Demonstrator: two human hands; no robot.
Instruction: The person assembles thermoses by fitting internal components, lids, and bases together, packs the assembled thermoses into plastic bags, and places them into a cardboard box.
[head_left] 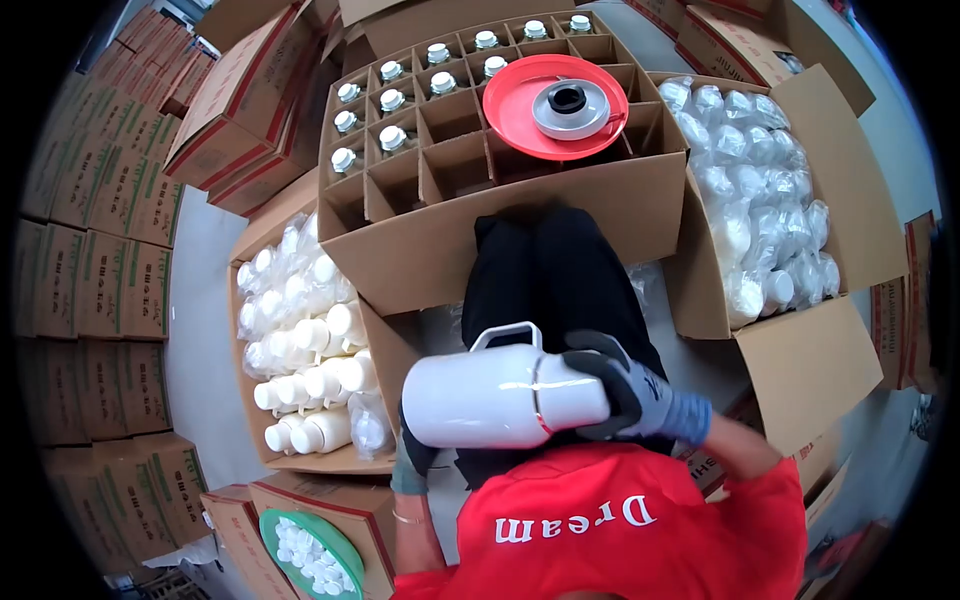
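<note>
A white thermos jug (470,398) lies sideways above my lap, its handle (508,332) facing away from me and its narrower top end (575,393) toward the right. My right hand (632,392), in a grey and black glove, is closed around that top end. At the base end, my gloved left hand (410,468) supports the jug; its fingers are mostly hidden behind it. Ahead of my knees stands a divided carton (500,215) with several white-capped bottles (393,138) in its compartments. A red basin (510,125) rests on the dividers, holding a silver-grey round part (540,112) with a black centre.
To the left, an open carton (390,355) holds white jugs (322,430), some in plastic. Another open carton (700,290) at right holds plastic-wrapped white items (750,185). A green basin (350,555) of small white caps sits lower left. Stacked cartons (100,280) line the left side.
</note>
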